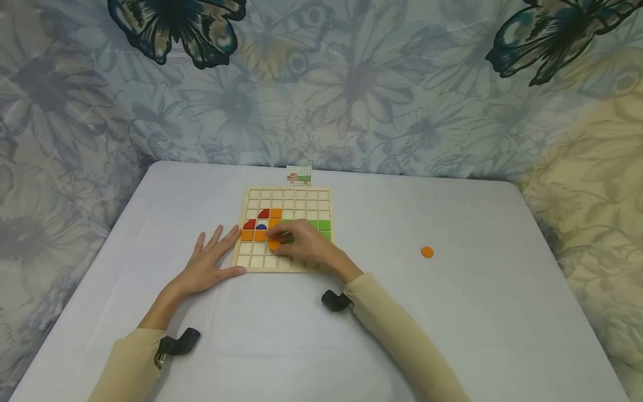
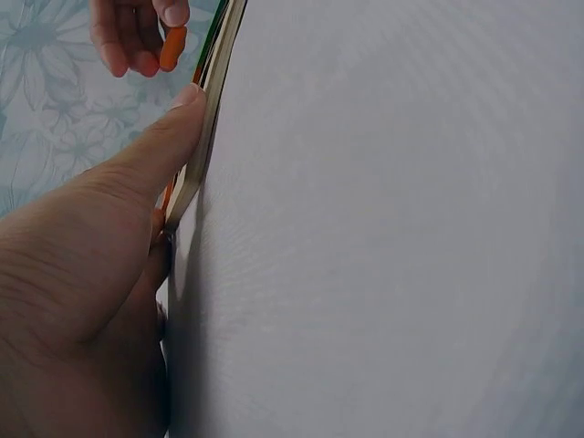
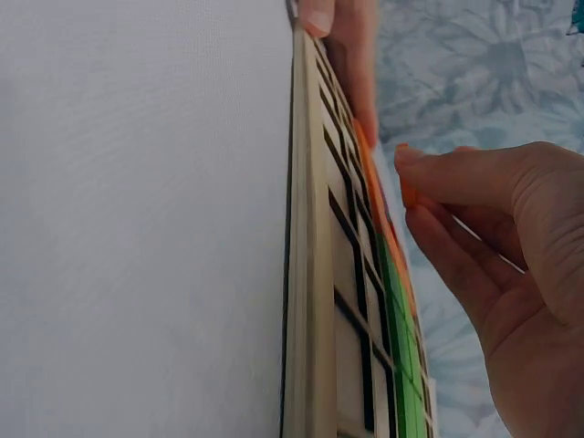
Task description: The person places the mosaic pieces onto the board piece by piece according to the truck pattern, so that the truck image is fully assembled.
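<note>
My right hand [image 1: 306, 241] hovers over the wooden grid board [image 1: 257, 261], pinching an orange round disc [image 1: 273, 245] between thumb and fingers. The right wrist view shows the disc [image 3: 408, 178] held edge-on, a little above the board. My left hand [image 1: 203, 265] lies with fingers spread at the board's left side; its thumb [image 2: 173, 132] rests along the near edge. Set in the grid are orange squares [image 1: 247, 235], red quarter-round pieces [image 1: 263, 214], a blue-and-white tile [image 1: 262, 225] and green squares [image 1: 325, 225]. My right hand hides part of the coloured rows.
Away to the right, a second orange disc [image 1: 427, 252] lies on the white-covered table [image 1: 482, 312]. A small pattern card [image 1: 298, 175] sits just behind the board. Flowered cloth [image 1: 341, 89] with butterflies hangs behind the table.
</note>
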Action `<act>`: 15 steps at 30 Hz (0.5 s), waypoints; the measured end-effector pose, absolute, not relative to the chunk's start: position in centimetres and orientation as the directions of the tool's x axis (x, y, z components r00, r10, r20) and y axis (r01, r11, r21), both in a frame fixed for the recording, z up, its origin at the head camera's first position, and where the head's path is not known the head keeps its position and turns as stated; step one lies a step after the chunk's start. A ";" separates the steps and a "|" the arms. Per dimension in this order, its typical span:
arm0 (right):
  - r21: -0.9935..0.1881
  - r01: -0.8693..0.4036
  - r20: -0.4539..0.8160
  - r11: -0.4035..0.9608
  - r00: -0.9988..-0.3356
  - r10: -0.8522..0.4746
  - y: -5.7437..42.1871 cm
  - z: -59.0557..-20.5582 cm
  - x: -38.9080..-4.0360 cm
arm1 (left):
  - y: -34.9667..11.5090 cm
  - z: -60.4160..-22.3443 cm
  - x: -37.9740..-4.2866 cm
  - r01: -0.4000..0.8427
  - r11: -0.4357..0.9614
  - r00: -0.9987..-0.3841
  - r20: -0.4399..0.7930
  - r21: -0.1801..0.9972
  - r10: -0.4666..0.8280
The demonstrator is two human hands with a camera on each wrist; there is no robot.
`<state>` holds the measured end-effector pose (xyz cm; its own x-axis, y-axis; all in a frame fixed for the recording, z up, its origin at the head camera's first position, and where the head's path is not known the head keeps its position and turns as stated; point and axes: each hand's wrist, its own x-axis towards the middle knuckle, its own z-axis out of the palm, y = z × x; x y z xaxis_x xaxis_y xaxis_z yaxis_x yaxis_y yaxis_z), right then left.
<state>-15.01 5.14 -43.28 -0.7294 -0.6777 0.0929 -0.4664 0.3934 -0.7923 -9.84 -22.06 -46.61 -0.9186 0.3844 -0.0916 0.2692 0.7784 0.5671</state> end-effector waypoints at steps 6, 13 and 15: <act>-0.762 -0.485 0.060 0.429 -0.713 -0.699 3.6 -43.1 -15.4 | -22.0 -46.3 -9.9 0.271 0.767 -0.914 -0.094 0.582 0.394; -0.780 -0.480 0.065 0.402 -0.701 -0.711 2.4 -42.9 -15.6 | -22.1 -46.3 -10.0 0.275 0.765 -0.914 -0.090 0.582 0.396; -0.788 -0.471 0.058 0.397 -0.699 -0.713 2.1 -42.9 -15.5 | -22.1 -46.3 -10.0 0.279 0.760 -0.913 -0.085 0.587 0.400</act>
<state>-15.50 2.14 -42.93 -0.6985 -0.7132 0.0583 -0.4711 0.3970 -0.7877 -9.99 -22.06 -46.25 -0.9125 0.4002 -0.0846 0.2790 0.7602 0.5867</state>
